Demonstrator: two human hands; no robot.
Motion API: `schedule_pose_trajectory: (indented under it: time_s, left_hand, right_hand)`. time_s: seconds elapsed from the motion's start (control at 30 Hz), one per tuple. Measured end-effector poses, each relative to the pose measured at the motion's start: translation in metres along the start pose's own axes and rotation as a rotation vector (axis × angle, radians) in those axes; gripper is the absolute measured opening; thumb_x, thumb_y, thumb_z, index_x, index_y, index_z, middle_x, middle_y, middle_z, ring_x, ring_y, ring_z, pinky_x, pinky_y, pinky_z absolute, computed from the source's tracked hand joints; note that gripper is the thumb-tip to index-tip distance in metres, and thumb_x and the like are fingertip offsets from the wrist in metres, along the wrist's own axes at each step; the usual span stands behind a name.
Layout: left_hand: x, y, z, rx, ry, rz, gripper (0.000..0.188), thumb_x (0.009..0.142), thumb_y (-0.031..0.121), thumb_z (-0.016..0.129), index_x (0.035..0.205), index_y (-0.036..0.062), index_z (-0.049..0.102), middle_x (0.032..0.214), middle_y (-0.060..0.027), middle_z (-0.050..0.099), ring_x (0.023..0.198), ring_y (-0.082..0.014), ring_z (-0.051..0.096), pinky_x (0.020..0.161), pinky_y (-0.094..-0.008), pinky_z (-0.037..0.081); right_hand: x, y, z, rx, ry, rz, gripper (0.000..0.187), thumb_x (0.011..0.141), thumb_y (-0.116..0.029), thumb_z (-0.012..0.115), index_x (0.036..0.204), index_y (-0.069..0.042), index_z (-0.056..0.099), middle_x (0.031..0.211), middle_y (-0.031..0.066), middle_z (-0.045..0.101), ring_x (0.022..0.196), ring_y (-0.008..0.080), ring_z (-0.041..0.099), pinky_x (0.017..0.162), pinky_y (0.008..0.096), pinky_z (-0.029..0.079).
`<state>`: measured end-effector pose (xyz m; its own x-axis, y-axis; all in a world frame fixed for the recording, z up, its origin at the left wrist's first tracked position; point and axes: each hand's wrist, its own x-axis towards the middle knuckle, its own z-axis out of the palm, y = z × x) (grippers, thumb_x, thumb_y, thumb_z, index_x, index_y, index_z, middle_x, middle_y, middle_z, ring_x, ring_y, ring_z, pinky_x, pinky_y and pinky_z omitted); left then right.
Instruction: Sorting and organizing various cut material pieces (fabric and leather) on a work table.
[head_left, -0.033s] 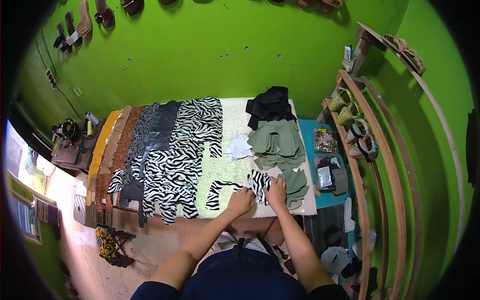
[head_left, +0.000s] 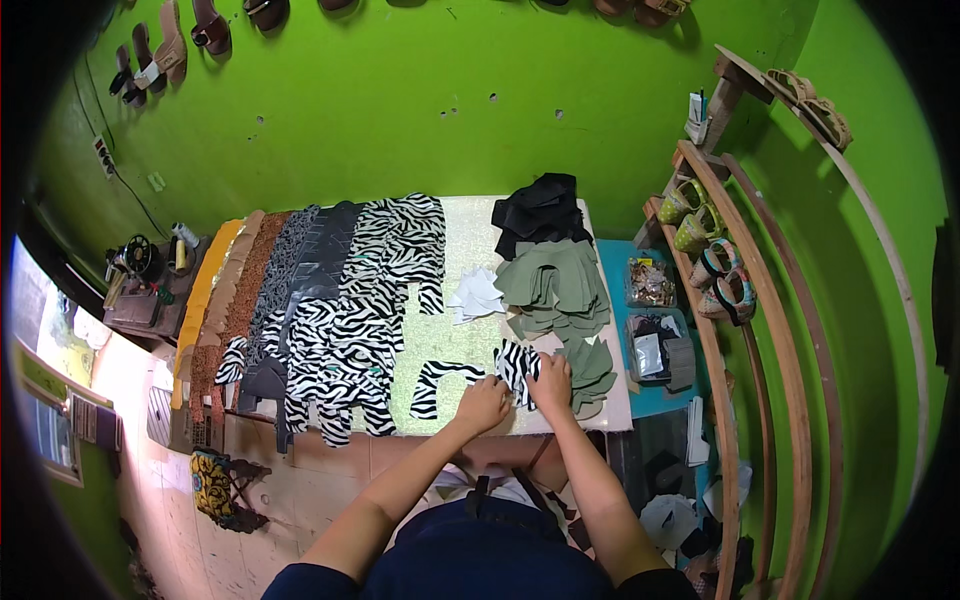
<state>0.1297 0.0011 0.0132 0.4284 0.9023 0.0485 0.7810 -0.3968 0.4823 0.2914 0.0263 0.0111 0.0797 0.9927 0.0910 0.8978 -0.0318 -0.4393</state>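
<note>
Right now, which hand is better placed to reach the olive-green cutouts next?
Probably your right hand: it is beside the nearest olive-green cutouts, while your left hand is farther off, at the curved zebra-print cutout.

No text, label, brand, number or sign can be read.
</note>
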Motion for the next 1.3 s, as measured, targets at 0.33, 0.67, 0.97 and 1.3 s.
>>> schedule_pose_trajectory:
  time_s: [0.33, 0.67, 0.97, 1.3]
  left_hand:
    - [-0.008, 0.028, 0.004, -0.233, 0.171, -0.182, 0.019, 0.078, 0.022, 0.056, 0.088, 0.0049, 0.057, 0.086, -0.0156, 0.055, 0.077, -0.0332, 0.057, 0.069, -0.0409, 0.047]
    - [-0.01, 0.044, 0.021, -0.382, 0.183, -0.242, 0.022, 0.078, 0.022, 0.057, 0.091, 0.0041, 0.057, 0.092, -0.0153, 0.056, 0.082, -0.0328, 0.056, 0.073, -0.0392, 0.046]
    - [-0.008, 0.038, 0.011, -0.335, 0.193, -0.277, 0.023, 0.079, 0.021, 0.056, 0.091, 0.0027, 0.057, 0.09, -0.016, 0.055, 0.082, -0.0311, 0.056, 0.074, -0.0379, 0.045]
    - [-0.008, 0.038, 0.013, -0.336, 0.188, -0.287, 0.027, 0.079, 0.02, 0.057, 0.099, 0.0022, 0.054, 0.093, -0.0161, 0.054, 0.084, -0.0298, 0.056, 0.075, -0.0356, 0.045]
  right_hand:
    - [-0.008, 0.016, -0.007, 0.224, 0.109, -0.213, 0.046, 0.068, -0.007, 0.064, 0.111, -0.008, 0.049, 0.101, 0.0171, 0.045, 0.094, 0.0347, 0.047, 0.08, 0.041, 0.041]
    - [-0.004, 0.027, -0.01, 0.465, -0.133, -0.139, 0.016, 0.074, -0.008, 0.06, 0.088, -0.003, 0.055, 0.076, 0.0139, 0.057, 0.071, 0.0332, 0.055, 0.065, 0.0382, 0.046]
    - [-0.019, 0.024, -0.017, -0.031, 0.156, -0.601, 0.004, 0.076, -0.008, 0.05, 0.08, -0.006, 0.05, 0.084, 0.008, 0.053, 0.085, 0.0268, 0.051, 0.07, 0.0375, 0.044]
    - [-0.015, 0.013, -0.026, -0.099, -0.153, -0.503, 0.011, 0.08, -0.005, 0.044, 0.089, -0.001, 0.04, 0.077, 0.0187, 0.058, 0.071, 0.0345, 0.061, 0.058, 0.0409, 0.05]
